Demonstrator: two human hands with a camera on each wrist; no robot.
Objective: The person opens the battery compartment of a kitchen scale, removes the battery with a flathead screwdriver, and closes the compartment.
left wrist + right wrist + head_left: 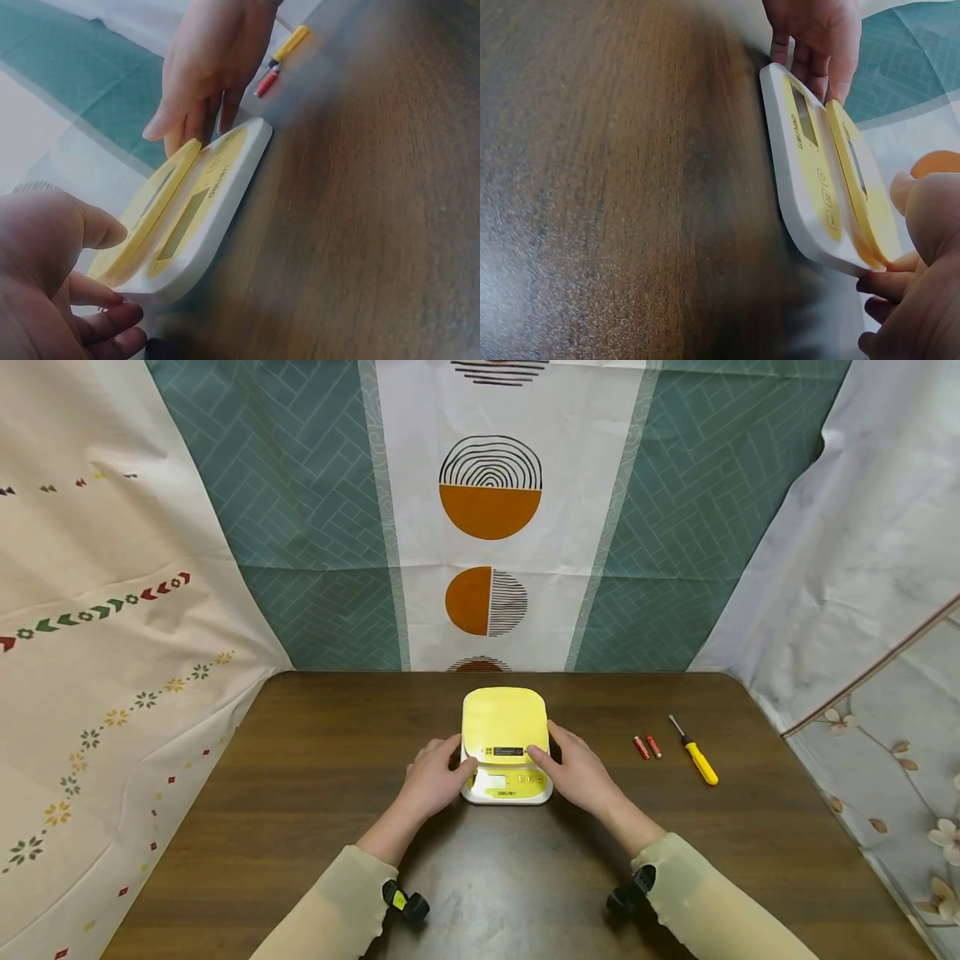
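Observation:
A yellow and white kitchen scale (504, 727) is at the middle of the table, its display and buttons facing me. My left hand (438, 772) holds its left side, with the thumb over the top and the fingers at the side edge. On the opposite side, my right hand (577, 768) has its fingers curled at the edge. Its thumb stands above the yellow platform (862, 180) in the right wrist view. The white base (225, 217) shows along its front edge in the left wrist view. The scale's underside is hidden.
Two red batteries (641, 747) lie to the right of the scale. Beyond them is a screwdriver (701, 764) with a yellow handle. The dark wooden table (315, 827) ends at a patterned curtain (322, 527) at the back, and cloth hangs on both sides.

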